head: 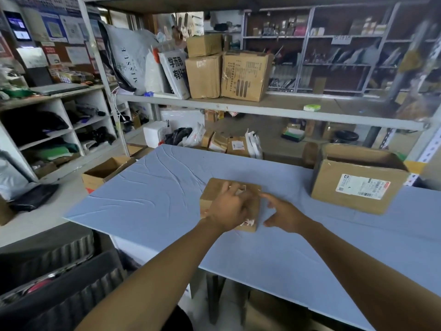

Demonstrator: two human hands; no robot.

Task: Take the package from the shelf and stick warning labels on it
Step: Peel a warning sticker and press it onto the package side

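Observation:
A small brown cardboard package [215, 187] lies on the blue table [155, 199], near its front edge. My left hand [229, 206] rests palm-down on top of it and covers most of the lid. A white and red label [248, 222] shows at the package's near edge, below my left hand. Another pale bit shows by my fingertips. My right hand [284, 215] is just right of the package, fingers apart, with its index finger at the box's right side.
A larger brown carton [353, 187] with a shipping label stands on the table at the right. The metal shelf [274, 108] behind holds several cartons [245, 75] and a small green-white item [312, 107]. An open carton [105, 173] sits at the table's left.

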